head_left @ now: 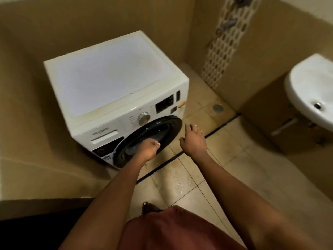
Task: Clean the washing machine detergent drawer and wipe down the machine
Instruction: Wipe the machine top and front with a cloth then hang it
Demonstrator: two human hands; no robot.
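- Nearest us, our left hand (149, 150) is at the rim of the round black door (158, 129). Its fingers are curled round the edge.
- Our right hand (193, 139) hangs just beside the door, over the floor (180, 177). Its fingers are loose and spread, and they hold nothing.
- A bit further is the detergent drawer (103, 135), up and left of the door, at the top left of the front. It is pushed in.
- We think the drawer is light, hard plastic. It may be slippery with old soap. The long pale strip along its bottom edge looks like the place to hold, and we should pull straight out.
- The washing machine (111, 74) stands in the far left corner of the floor, near the walls. It looks heavy, so we leave it there. Its flat top should wipe easily.
- Far right is a white sink (302, 76).
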